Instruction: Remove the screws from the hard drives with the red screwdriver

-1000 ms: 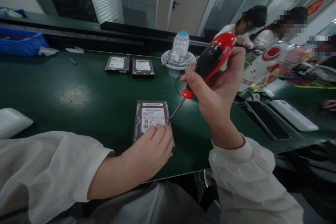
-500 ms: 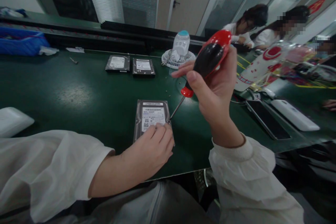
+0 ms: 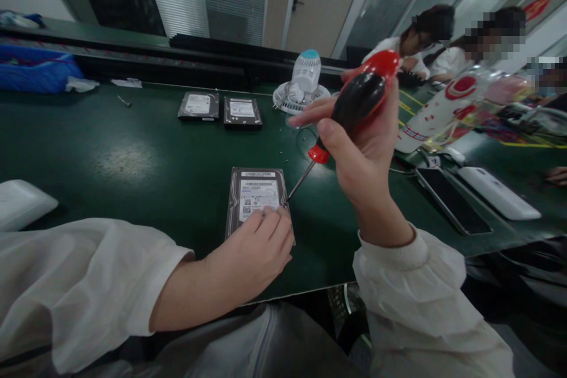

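Observation:
A hard drive lies flat on the green table, label side up. My left hand rests over its near part, fingers bent round the right edge and gripping it; the drive's near end is hidden beneath. In my right hand is a red and black screwdriver, held tilted, its handle up and to the right. The thumb and fingers close on the handle, with the index finger stretched out to the left. The shaft slants down so that its tip meets the drive's right edge, just beyond my left fingertips.
Two more hard drives lie farther back, left of a white fan. Several tiny screws are scattered beyond the drive. A phone and a white case lie right. A blue bin stands far left; people sit back right.
The screwdriver's handle and my right hand have shifted slightly to the right and turned a little. The tip stays at the drive's right edge. My left hand and the drive keep their place.

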{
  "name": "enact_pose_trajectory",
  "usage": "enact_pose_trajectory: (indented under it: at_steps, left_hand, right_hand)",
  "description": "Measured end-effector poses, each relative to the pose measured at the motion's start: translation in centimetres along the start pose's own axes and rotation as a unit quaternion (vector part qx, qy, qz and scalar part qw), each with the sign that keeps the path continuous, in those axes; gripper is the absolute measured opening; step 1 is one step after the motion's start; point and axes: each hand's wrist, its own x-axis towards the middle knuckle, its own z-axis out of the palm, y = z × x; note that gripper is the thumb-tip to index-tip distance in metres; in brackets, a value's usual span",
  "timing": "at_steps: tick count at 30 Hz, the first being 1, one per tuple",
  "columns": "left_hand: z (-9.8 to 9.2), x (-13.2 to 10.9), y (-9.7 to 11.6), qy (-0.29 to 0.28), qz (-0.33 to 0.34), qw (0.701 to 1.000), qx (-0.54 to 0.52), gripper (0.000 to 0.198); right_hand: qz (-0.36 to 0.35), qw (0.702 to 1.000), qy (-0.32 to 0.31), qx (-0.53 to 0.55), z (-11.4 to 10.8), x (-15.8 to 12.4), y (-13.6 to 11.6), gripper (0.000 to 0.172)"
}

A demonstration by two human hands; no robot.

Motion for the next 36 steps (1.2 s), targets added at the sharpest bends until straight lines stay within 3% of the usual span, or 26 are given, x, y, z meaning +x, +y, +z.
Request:
enact_pose_trajectory:
  at_steps: [3,5,7,12,15,20,24,26,30,32,36]
  left_hand:
    - [-0.1,0.1,0.0,-0.005,-0.001,1.000,-0.001,0.040]
    - [-0.1,0.2,0.0,-0.010,-0.002,1.000,-0.002,0.041]
    - [-0.1,0.2,0.0,-0.012,-0.001,1.000,-0.003,0.041]
    - [0.0,0.0,0.0,-0.021,0.005,1.000,0.002,0.041]
    - [0.0,0.0,0.0,-0.017,0.004,1.000,-0.001,0.041]
    - [0.0,0.0,-0.1,-0.004,0.001,1.000,-0.006,0.040]
    - [-0.1,0.1,-0.1,-0.006,0.004,1.000,-0.004,0.041]
    - [-0.1,0.0,-0.1,-0.008,0.004,1.000,-0.002,0.041]
    - [-0.1,0.0,-0.1,-0.010,0.002,1.000,-0.003,0.041]
    - [-0.1,0.0,0.0,-0.012,0.003,1.000,-0.003,0.041]
    - [-0.1,0.1,-0.1,-0.008,0.009,1.000,-0.001,0.041]
  right_hand:
    - [0.036,0.996,-0.069,0.040,-0.4,0.2,0.2,0.050]
    - [0.045,0.994,-0.082,0.048,-0.5,0.3,0.2,0.056]
    - [0.043,0.997,-0.058,0.017,-0.4,0.3,0.1,0.051]
    - [0.002,0.995,0.079,-0.063,0.0,0.2,0.1,0.050]
    - [0.005,0.992,0.105,-0.063,0.2,0.2,0.2,0.043]
    - [0.063,0.997,0.025,-0.029,-0.3,0.2,0.3,0.039]
    - [0.056,0.994,-0.064,0.062,-0.8,0.4,0.5,0.053]
    - [0.058,0.994,-0.073,0.062,-0.8,0.3,0.6,0.057]
    - [0.044,0.998,0.011,-0.053,-0.5,0.0,0.8,0.043]
    - [0.017,0.991,0.059,-0.120,-0.6,0.0,0.6,0.044]
    - [0.018,0.986,0.051,-0.160,-1.2,0.2,-0.4,0.039]
